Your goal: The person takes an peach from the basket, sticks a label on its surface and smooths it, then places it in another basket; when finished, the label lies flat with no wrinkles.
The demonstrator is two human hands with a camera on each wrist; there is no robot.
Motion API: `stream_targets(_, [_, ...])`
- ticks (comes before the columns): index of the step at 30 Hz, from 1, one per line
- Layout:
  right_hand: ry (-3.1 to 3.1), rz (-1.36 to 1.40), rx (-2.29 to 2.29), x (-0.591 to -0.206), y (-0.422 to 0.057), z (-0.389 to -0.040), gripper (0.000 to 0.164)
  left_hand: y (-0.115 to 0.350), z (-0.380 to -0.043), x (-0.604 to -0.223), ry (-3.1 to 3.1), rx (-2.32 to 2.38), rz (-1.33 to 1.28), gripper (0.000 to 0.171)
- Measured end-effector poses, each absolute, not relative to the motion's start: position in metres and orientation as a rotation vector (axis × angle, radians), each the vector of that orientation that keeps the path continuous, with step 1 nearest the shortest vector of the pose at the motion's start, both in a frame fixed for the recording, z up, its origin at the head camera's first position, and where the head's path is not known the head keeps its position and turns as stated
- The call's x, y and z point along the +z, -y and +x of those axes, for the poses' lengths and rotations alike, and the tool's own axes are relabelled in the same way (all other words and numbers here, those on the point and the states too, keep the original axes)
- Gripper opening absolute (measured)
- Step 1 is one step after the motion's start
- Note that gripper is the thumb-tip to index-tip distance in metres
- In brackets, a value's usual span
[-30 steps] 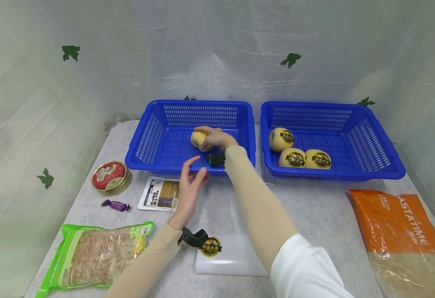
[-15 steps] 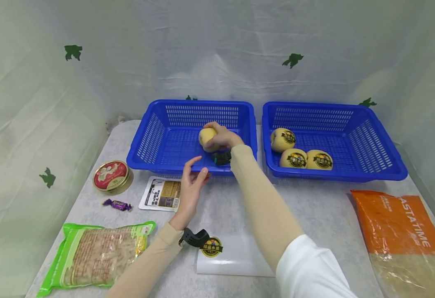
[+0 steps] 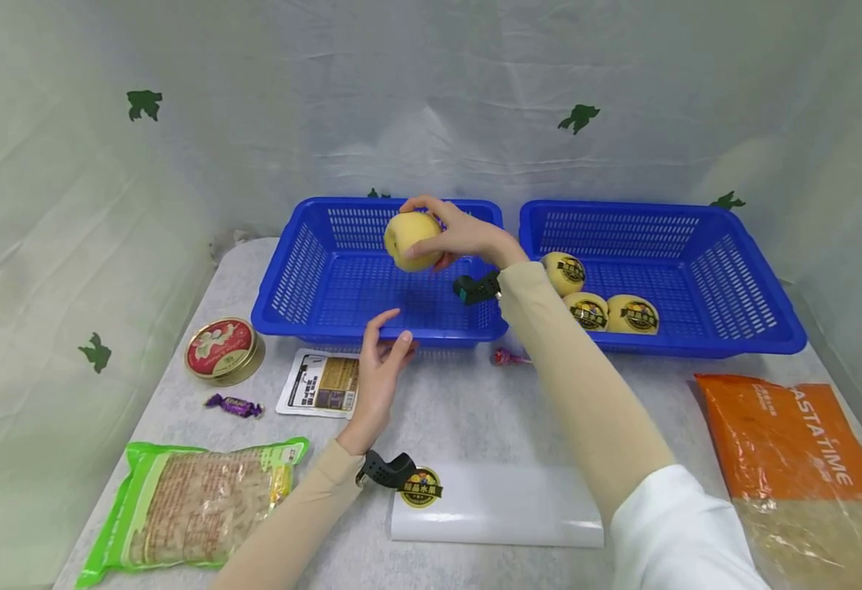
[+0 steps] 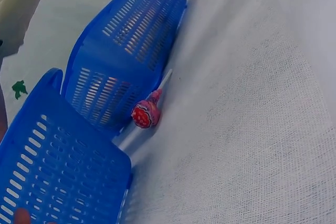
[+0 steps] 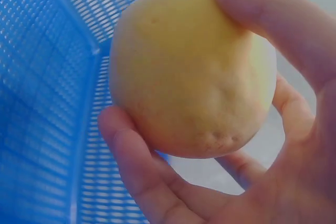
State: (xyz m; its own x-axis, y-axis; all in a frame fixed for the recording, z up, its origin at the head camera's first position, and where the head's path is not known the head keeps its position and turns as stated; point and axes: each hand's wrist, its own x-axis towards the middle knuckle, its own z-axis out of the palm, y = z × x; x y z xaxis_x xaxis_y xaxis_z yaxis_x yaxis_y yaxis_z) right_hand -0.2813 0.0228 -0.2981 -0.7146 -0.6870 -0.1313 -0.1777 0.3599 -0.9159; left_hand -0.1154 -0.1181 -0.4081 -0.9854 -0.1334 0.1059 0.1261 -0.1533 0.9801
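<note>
In the head view my right hand [image 3: 468,233] grips a yellow apple [image 3: 405,238] above the left blue basket [image 3: 306,329]. The right wrist view shows thumb and fingers spread round this apple [image 5: 184,72], and no label is visible on the side shown. My left hand [image 3: 378,381] stays near that basket's front rim, fingers loosely bent, holding nothing. Three more yellow apples with black-and-gold labels sit in the right blue basket [image 3: 711,346]; one is the apple [image 3: 632,315] nearest its middle. A white glossy sheet [image 3: 519,512] bearing one round fruit label [image 3: 419,488] lies in front.
A lollipop [image 4: 146,114] lies by the baskets' front edges. At left are a round red-and-gold tin [image 3: 220,351], a purple wrapped candy [image 3: 233,406], a white-and-brown packet [image 3: 318,385] and a green-edged bag [image 3: 195,508]. An orange bag [image 3: 800,442] lies at right.
My right hand has lifted the apple from the left basket's floor, moving up and slightly right. The lollipop and more of the white sheet have come into view. My left hand has barely moved.
</note>
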Motion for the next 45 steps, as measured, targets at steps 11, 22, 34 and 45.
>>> stream_targets(11, [-2.217, -0.792, -1.369, -0.257, -0.083, -0.224, 0.058, 0.12, -0.121, -0.423, 1.906, -2.285, 0.009, 0.041])
stream_targets(22, [-2.284, -0.712, -1.424, -0.302, -0.141, -0.181, 0.061, 0.122, -0.124, -0.43, 1.894, -2.28, -0.009, 0.044])
stream_targets(34, [-2.54, -0.722, -1.221, -0.361, -0.154, -0.121, 0.064, 0.124, -0.126, -0.438, 1.87, -2.28, -0.05, 0.042])
stream_targets(45, [-2.713, -0.632, -1.08, -0.419, -0.143, -0.105, 0.065, 0.122, -0.123, -0.425, 1.895, -2.293, -0.003, 0.043])
